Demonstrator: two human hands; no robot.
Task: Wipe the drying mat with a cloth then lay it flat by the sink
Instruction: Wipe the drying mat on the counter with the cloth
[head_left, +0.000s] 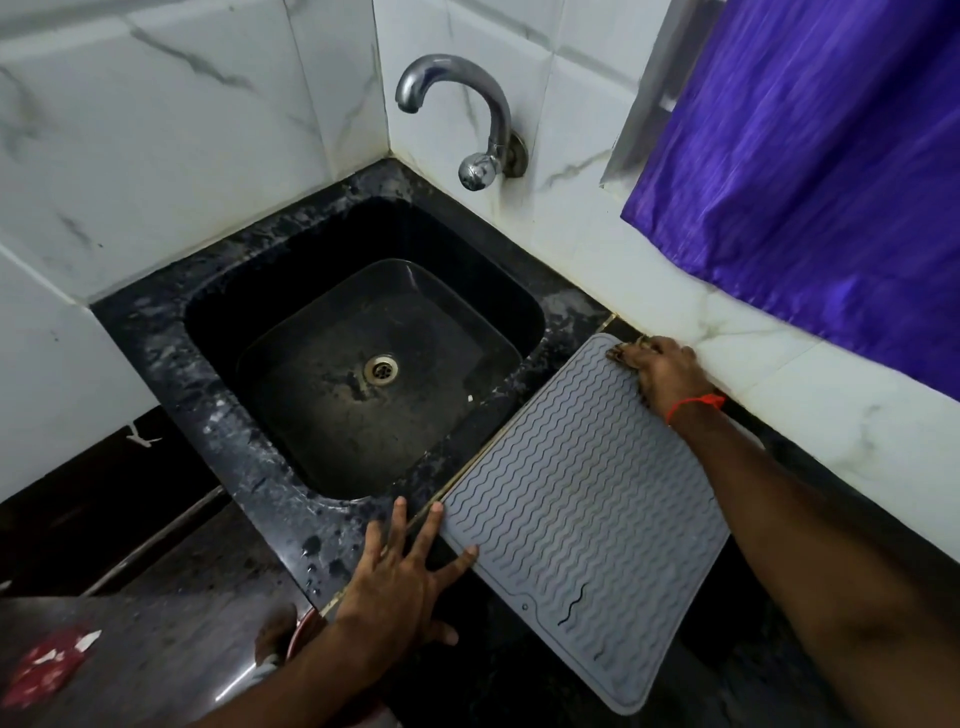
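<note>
Drying mat (582, 519) lies beside the sink (208, 395) — left hand (400, 582) splayed at its edge, right hand (660, 371) gripping the far corner.

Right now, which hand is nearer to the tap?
The right hand. It rests on the drying mat's far corner by the wall, below the tap. The left hand lies at the mat's near edge, across the sink from the tap.

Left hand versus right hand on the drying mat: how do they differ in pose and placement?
The left hand lies spread, straight fingertips against the drying mat at its near corner beside the sink; the right hand sits at the far corner by the wall, fingers bent over the edge. The right wrist wears an orange thread; the left wrist is bare. Both touch the mat.
</note>
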